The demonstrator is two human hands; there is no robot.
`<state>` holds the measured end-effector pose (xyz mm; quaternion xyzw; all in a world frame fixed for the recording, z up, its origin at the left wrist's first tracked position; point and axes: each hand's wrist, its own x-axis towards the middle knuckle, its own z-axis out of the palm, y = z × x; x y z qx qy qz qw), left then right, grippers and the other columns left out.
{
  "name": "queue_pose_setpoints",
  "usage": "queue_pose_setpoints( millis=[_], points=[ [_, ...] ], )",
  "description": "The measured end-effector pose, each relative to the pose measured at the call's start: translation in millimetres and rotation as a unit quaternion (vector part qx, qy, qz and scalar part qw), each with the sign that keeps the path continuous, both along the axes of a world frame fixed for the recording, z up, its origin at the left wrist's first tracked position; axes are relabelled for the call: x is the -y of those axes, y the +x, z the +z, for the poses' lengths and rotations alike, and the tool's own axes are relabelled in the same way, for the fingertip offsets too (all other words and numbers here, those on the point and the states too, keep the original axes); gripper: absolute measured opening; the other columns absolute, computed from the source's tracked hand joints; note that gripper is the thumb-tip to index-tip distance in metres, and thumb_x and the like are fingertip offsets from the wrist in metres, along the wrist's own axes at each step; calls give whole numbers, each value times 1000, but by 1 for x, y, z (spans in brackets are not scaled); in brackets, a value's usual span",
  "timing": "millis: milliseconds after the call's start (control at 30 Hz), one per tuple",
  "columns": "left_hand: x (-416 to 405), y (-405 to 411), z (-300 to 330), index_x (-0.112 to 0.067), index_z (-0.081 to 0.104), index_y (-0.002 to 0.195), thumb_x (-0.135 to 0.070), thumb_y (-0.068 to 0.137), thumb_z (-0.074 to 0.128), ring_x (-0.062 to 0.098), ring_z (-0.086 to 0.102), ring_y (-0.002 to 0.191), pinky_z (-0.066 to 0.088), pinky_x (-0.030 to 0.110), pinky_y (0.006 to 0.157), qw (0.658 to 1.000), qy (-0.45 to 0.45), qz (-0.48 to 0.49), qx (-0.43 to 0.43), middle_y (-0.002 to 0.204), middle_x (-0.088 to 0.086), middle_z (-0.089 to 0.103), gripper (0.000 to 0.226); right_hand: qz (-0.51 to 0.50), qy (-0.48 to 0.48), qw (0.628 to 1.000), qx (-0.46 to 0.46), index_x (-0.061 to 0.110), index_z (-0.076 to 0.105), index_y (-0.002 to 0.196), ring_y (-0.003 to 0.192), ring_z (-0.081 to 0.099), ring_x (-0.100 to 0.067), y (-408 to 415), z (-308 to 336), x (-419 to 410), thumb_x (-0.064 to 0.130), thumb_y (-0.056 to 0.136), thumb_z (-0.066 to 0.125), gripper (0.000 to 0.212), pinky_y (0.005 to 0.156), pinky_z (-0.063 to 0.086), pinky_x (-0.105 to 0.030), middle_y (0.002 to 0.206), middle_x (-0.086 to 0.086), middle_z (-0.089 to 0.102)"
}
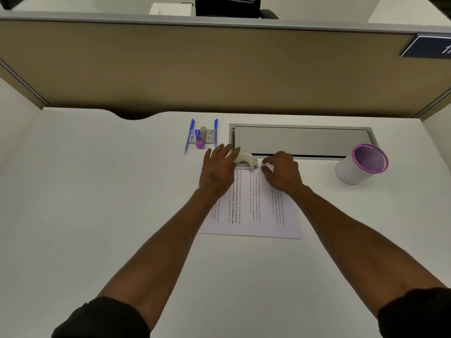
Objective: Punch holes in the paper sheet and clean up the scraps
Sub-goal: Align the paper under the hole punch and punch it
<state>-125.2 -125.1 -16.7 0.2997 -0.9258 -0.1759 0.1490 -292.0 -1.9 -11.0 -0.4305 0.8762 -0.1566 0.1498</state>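
So there's a printed paper sheet (pixel 253 215) lying flat on the white desk (pixel 97 191), long way running away from the person, and a small cream hole punch (pixel 247 161) sits right on its far edge, just in front of the grey cable hatch (pixel 302 140) set into the desk. The left hand (pixel 218 170) is spread out with fingers straight, palm down over the far left corner of the sheet, and its fingertips reach up against the left side of the punch; looks like it's resting there, not gripping anything. The right hand (pixel 283 172) is on the sheet just to the right of the punch, fingers curled in with the thumb and forefinger close together near the punch's right end, but I honestly can't tell if they've actually got hold of anything. Off to the left near the partition there are two blue pens (pixel 188 136) with a purple-capped glue stick (pixel 200 140) between them. A white cup with a purple rim (pixel 361 164) stands well off to the right.
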Motion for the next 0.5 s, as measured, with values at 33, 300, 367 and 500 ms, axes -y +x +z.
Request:
queue_pose_setpoints(
  millis=[33, 300, 367, 500],
  points=[
    [2, -2, 1, -23, 44, 144, -31, 97, 51, 27, 35, 143, 12, 50, 120, 1000, 0, -3, 22, 150, 6, 44, 48, -9, 0, 1000, 2, 19, 69, 117, 118, 50, -29, -1, 1, 3, 34, 93, 60, 30, 96, 42, -42, 122, -10, 61],
    [2, -3, -9, -24, 44, 144, -36, 92, 59, 25, 48, 131, 2, 53, 119, 996, 14, -16, 85, 137, 4, 59, 55, -62, 24, 998, 11, 21, 73, 97, 112, 51, -31, -4, 2, 15, 33, 90, 60, 20, 90, 43, -43, 104, -6, 66],
    [2, -2, -10, -26, 43, 144, -37, 92, 58, 24, 48, 130, 1, 52, 119, 996, 18, -12, 84, 134, 4, 60, 55, -61, 35, 998, 6, 22, 72, 97, 113, 50, -31, -3, 2, 17, 34, 90, 58, 20, 90, 41, -43, 104, -6, 66],
    [1, -2, -11, -27, 42, 145, -37, 92, 58, 24, 48, 130, 1, 52, 120, 996, 24, -7, 84, 134, 3, 60, 55, -36, 61, 997, -2, 23, 69, 94, 113, 50, -30, -3, 0, 16, 32, 91, 56, 16, 88, 37, -42, 101, -4, 67]
  ],
)
